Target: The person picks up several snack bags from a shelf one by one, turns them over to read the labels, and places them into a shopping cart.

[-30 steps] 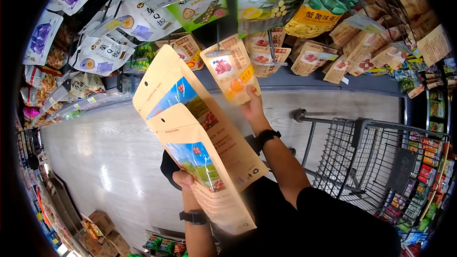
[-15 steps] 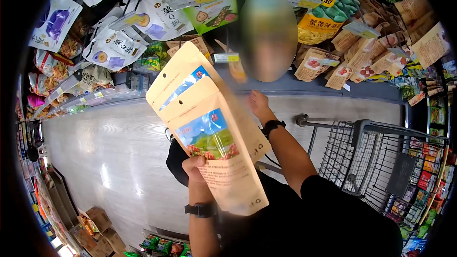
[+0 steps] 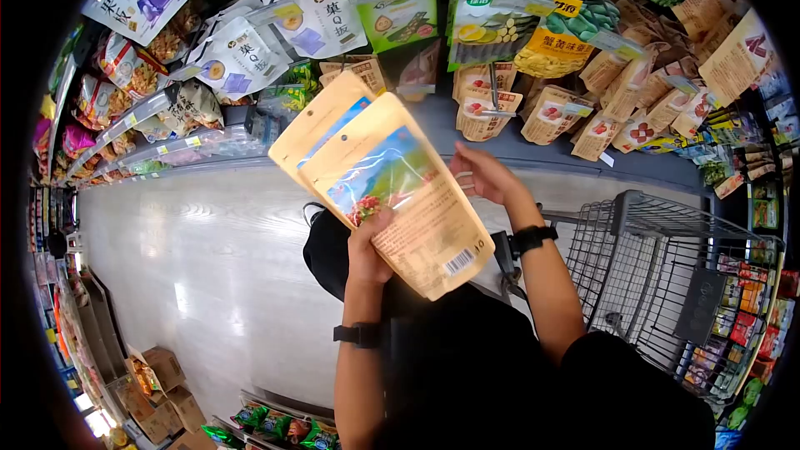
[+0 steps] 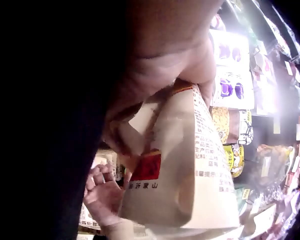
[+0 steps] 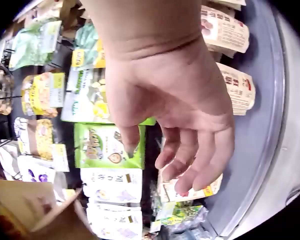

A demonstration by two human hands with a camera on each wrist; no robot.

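Hours are read about the centre of the head view, which I follow from afar.

Item, front pouch (image 3: pixel 404 192): kraft paper with a landscape print, at the centre, tilted, its top toward 11 o'clock.
Item, rear pouch (image 3: pixel 292 143): similar, behind the front one and fanned out toward 10 o'clock.

Item, left hand (image 3: pixel 369 252): at 7 o'clock, gripping both pouches near the left edge, thumb across the front face. Chief hazard: a one-sided hold on what look like smooth packs; should the thumb ease, I judge the rear pouch would slide out first. The left wrist view is dark, so I cannot tell how well the fingers behind support it.

Item, right hand (image 3: pixel 487 177): between 2 and 3 o'clock, fingers loosely bent, grasping nothing, just beside the front pouch's edge. Hazard: a careless push there could fan the pair further and twist them loose.

Item, small kraft pouches (image 3: pixel 485 122): hung between 1 and 2 o'clock, above the right hand. Hazard: a quick upward sweep might knock some down.

Item, green packet (image 3: pixel 402 21): hung at 12 o'clock.

Item, wire cart (image 3: pixel 702 307): between 3 and 4 o'clock. Hazard: the right elbow, swung wide, could strike it and jolt the hold.
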